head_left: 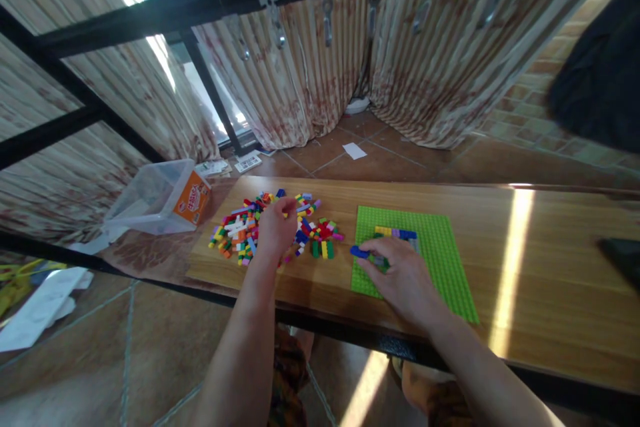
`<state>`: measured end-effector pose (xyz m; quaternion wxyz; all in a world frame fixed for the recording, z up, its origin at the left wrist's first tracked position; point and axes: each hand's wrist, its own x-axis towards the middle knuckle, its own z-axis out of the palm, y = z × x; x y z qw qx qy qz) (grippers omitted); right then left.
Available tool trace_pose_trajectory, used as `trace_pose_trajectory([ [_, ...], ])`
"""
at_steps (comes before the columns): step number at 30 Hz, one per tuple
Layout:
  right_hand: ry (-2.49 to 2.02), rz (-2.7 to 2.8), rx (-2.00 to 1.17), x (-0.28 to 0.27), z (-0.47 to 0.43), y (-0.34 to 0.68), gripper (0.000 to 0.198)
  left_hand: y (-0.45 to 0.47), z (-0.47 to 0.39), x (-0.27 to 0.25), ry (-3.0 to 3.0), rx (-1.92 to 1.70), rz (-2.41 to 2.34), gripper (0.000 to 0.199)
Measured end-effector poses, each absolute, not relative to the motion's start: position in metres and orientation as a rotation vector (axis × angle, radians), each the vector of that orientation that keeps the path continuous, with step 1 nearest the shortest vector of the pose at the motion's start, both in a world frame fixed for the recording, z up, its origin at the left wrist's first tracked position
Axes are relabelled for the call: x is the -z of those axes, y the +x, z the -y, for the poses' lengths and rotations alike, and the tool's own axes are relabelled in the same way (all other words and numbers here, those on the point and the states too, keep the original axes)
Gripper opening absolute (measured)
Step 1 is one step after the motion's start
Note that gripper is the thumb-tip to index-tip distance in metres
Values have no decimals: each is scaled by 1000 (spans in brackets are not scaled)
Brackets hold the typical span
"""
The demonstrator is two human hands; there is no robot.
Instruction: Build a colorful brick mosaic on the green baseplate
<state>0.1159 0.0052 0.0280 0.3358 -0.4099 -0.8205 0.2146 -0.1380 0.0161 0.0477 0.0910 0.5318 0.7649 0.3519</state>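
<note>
Possible slips in handling toy bricks on a long, wood-topped bench [575,260].

The right hand [403,273] pinches a small dark-blue plastic piece [358,252] between thumb and fingertips at the left edge of the flat, bright-green studded plastic baseplate [445,263]; an off-centre pinch could twist or drop it. A multicoloured plastic brick assembly [395,232] on the baseplate's left half is partly hidden by this hand, so a knuckle could knock it unnoticed. The left hand [277,223] is at the loose heap of mixed-colour plastic bricks [240,230] toward the bench's left end; its fingers are curled, but whether they grip anything cannot be told. Its forearm, crossing the near edge, might sweep bricks off. The baseplate's near-right corner lies near that edge; a push could make it overhang.
</note>
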Motion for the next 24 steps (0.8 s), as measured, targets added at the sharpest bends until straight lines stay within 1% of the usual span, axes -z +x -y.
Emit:
trace_pose_trajectory([
  [3,-1059,2214,-534,-20,-2,105,8,-128,-16,-46,1709,-921,-2194,23],
  [8,-1166,2211,-516,-11,-4,94,6,-124,-16,-42,1821,-837,-2068,26],
  [13,-1256,2323,-450,-13,-3,86,7,-140,-9,-46,1707,-707,-2290,33],
  [16,-1238,2389,-473,-15,-1,84,10,-148,-5,-49,1648,-612,-2417,35],
  [22,-1132,2387,-545,-11,-2,85,8,-140,-5,-53,1691,-441,-2397,29],
  [24,-1120,2375,-547,-8,-4,86,7,-137,-7,-53,1707,-415,-2371,30],
])
